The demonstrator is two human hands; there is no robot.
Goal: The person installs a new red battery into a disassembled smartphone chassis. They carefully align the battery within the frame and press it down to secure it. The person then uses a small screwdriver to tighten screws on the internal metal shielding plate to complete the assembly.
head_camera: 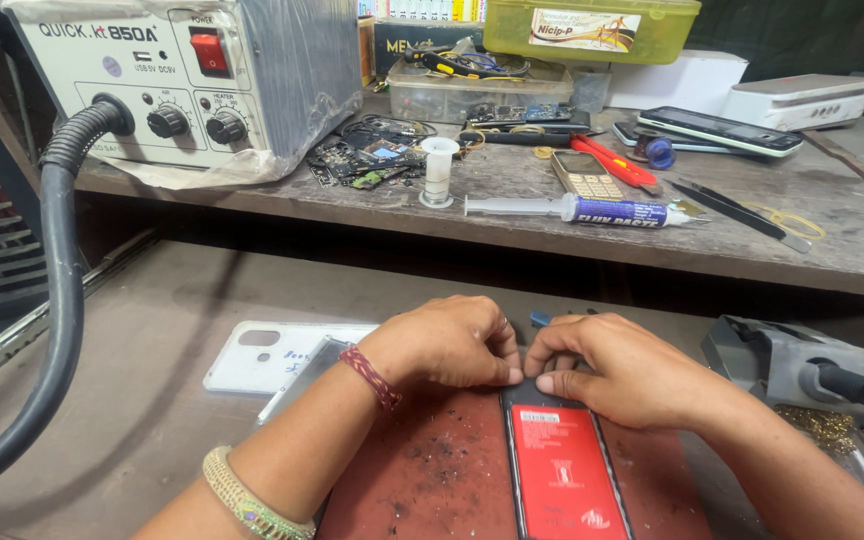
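Working position: both hands meet at the top edge of an opened smartphone (564,478) lying flat on a dark red work mat (422,480).
Phone state: back cover off; red battery (564,472) exposed and seated in the frame; white back cover (272,355) lies well apart to the left on the bench.
Left hand (452,342): fingers curled down, tips pressing at the phone's top left corner; whether they pinch a part, cannot tell.
Right hand (624,365): fingers bent, thumb and forefinger pressed at the top edge, apparently nipping something small; the item itself is hidden.
Progress (judgement): opening stage done; work at the upper section in hand; reassembly not begun.
Upper shelf: hot-air rework station (182,80), flux syringe (582,209), tweezers (732,208), keypad phone (584,175) — all untouched.
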